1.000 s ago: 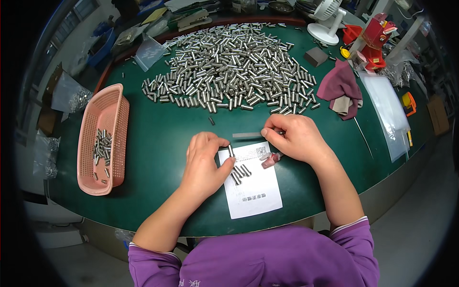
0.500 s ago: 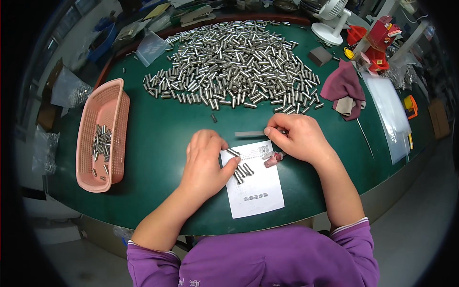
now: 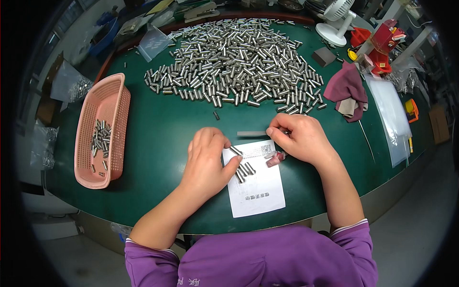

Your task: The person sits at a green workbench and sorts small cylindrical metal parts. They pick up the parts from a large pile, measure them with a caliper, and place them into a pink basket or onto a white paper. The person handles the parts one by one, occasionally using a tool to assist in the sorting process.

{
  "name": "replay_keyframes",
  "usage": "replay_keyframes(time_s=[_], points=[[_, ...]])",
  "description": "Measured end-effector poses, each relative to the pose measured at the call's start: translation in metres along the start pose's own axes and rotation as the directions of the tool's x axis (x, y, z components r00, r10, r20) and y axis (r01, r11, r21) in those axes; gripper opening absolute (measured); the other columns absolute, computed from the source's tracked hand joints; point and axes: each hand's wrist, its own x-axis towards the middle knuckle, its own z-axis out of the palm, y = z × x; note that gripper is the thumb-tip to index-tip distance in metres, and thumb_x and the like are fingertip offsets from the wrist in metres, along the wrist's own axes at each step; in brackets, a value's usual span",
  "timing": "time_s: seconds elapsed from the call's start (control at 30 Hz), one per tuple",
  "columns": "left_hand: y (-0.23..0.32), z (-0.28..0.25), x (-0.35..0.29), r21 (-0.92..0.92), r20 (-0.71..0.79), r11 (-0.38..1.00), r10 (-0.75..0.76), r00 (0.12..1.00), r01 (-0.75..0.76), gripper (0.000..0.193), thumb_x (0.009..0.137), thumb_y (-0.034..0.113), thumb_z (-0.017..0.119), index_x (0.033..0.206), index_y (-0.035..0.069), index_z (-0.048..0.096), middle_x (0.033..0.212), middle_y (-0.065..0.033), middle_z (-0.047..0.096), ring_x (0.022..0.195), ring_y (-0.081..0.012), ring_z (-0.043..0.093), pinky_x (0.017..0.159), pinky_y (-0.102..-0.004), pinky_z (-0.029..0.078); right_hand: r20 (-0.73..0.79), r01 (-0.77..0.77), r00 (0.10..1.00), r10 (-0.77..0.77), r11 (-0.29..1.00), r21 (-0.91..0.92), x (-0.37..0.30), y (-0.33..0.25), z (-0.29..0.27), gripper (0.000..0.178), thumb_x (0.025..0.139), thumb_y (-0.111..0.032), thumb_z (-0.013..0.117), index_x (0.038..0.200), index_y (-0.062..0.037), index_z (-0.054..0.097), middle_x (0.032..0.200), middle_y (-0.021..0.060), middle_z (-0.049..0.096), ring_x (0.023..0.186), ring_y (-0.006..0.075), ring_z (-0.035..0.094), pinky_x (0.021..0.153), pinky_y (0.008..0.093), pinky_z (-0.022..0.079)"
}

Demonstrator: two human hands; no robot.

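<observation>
Metal pin [image 3: 235, 150], in the head view, lying slantwise between thumb and index fingertip of left hand [image 3: 205, 160], above upper left corner of white sheet [image 3: 258, 203]. Thumb and index fingertip a little apart, one on each side; cannot tell whether clamped on the pin or only steadying it. Just below, on the sheet, small group of pins [image 3: 245, 171], laid side by side at a slant, close to the left thumb.

Right hand [image 3: 296, 138] with thumb and index finger together, clamped on the right end of flat grey strip [image 3: 252, 134], pointing left just beyond the sheet's top edge. Under the right hand, at the sheet's right edge, crumpled reddish bundle [image 3: 275, 159].

Farther out on green tabletop [image 3: 167, 124], wide heap of pins [image 3: 234, 67], with single dark pin [image 3: 216, 115] lying apart on its near side. At left, pink basket [image 3: 119, 129] of perforated plastic, holding more pins [image 3: 101, 138]. At right, maroon cloth [image 3: 344, 91], thin rod [image 3: 367, 140] sticking out toward the near edge, and beside them clear plastic bags [image 3: 392, 119]. Near the far right, grey block [image 3: 323, 56] and white fan [image 3: 334, 21].
</observation>
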Motion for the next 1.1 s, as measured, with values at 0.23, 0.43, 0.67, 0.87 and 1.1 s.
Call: replay_keyframes(time_s=[0.23,0.43,0.67,0.87,1.1], points=[[0.0009,0.0027,0.0002,0.015,-0.005,1.000,-0.017,1.000,0.017,0.033,0.072,0.016,0.080,0.093,0.004,0.058,0.105,-0.0118,0.055,0.108,-0.0326,0.051,0.094,-0.0427,0.040,0.006,-0.005,1.000,0.005,1.000,-0.006,0.0007,0.0007,0.0006,0.022,0.086,-0.030,0.064,0.085,-0.0084,0.069,0.070,0.0083,0.067,0.067,0.0302,0.067,0.062,0.0422,0.051],[0.0011,0.0042,-0.0003,0.031,-0.019,0.999,-0.027,0.999,0.027,0.032,0.072,0.016,0.080,0.093,0.004,0.059,0.105,-0.0113,0.055,0.108,-0.0322,0.052,0.093,-0.0425,0.040,-0.020,0.041,0.999,-0.041,0.999,-0.015,0.0001,0.0025,0.0028,0.020,0.086,-0.026,0.065,0.085,-0.0057,0.068,0.066,0.0087,0.064,0.060,0.0242,0.063,0.058,0.0356,0.048],[0.0004,0.0049,0.0002,0.018,-0.026,0.999,-0.027,0.999,0.028,0.031,0.072,0.014,0.079,0.093,0.004,0.060,0.104,-0.0115,0.056,0.106,-0.0321,0.053,0.093,-0.0426,0.041,0.014,0.000,1.000,0.000,1.000,-0.007,0.0004,0.0001,-0.0002,0.023,0.086,-0.031,0.064,0.086,-0.0092,0.069,0.070,0.0080,0.067,0.068,0.0299,0.067,0.063,0.0426,0.051],[0.0006,0.0044,0.0008,0.021,-0.042,1.000,-0.013,0.999,0.014,0.031,0.070,0.012,0.078,0.093,0.003,0.060,0.105,-0.0112,0.056,0.107,-0.0320,0.053,0.094,-0.0427,0.041,0.063,-0.021,0.998,0.019,0.999,0.034,-0.0004,0.0003,-0.0014,0.023,0.085,-0.032,0.065,0.086,-0.0095,0.070,0.070,0.0075,0.068,0.067,0.0290,0.067,0.063,0.0408,0.051],[0.0026,0.0034,0.0013,0.014,-0.071,1.000,0.018,0.997,-0.017,0.032,0.067,0.010,0.077,0.093,0.004,0.059,0.105,-0.0107,0.057,0.111,-0.0321,0.053,0.096,-0.0440,0.040,0.150,-0.027,0.989,0.004,0.988,0.152,-0.0032,-0.0057,0.0033,0.023,0.087,-0.032,0.064,0.084,-0.0093,0.070,0.067,0.0048,0.068,0.064,0.0244,0.068,0.060,0.0377,0.051]])
